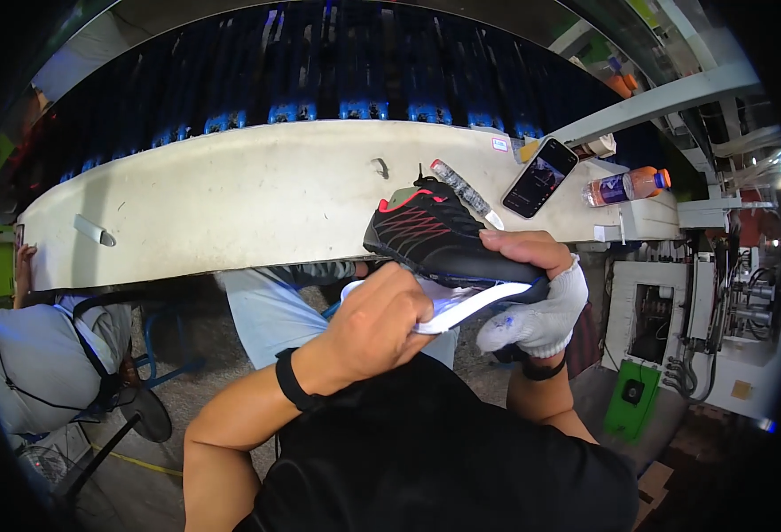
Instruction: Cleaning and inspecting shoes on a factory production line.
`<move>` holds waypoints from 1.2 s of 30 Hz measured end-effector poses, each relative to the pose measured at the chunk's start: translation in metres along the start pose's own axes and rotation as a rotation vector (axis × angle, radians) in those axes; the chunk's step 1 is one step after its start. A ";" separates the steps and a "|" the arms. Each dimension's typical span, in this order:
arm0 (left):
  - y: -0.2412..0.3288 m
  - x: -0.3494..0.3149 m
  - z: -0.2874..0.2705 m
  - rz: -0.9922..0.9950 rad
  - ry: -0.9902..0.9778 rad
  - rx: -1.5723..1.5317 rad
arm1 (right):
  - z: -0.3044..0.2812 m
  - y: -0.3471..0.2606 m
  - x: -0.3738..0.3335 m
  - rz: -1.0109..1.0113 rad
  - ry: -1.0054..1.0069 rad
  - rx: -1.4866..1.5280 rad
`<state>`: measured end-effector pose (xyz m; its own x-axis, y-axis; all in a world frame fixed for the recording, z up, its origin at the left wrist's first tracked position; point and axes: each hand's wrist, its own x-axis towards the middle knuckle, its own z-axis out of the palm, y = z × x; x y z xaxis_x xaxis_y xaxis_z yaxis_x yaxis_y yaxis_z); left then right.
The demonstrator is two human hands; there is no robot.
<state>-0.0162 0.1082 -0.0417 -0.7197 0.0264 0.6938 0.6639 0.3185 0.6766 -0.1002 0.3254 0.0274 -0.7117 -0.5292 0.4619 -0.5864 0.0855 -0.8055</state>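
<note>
A black sports shoe (439, 235) with red lacing lines and a red collar is held tilted at the near edge of the pale table. Beneath its toe end is a white sole (477, 307), partly apart from the shoe. My left hand (377, 317), bare with a black band at the wrist, is closed on the sole's edge. My right hand (545, 297), in a white glove that leaves some fingers bare, grips the toe, fingers on top and the gloved thumb near the sole. Just beyond the shoe lies a tool with a wrapped, mottled handle (463, 189) and a pale tip.
On the table (257, 195) lie a phone (541, 177) with its screen lit, a drink bottle (628, 186) and a short white piece (94, 230). Dark rollers (364, 75) run along the far side. Another person (53, 355) sits at left. Machinery (647, 310) stands at right.
</note>
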 end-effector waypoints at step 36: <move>0.019 0.100 -0.154 -0.213 -0.633 0.524 | 0.079 0.034 0.075 0.161 -0.322 0.579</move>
<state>-0.0444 -0.0291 0.0785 -0.9003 0.3919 0.1895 0.4337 0.7704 0.4674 -0.1426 0.2226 0.0058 -0.5696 -0.7804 0.2580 -0.1176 -0.2333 -0.9653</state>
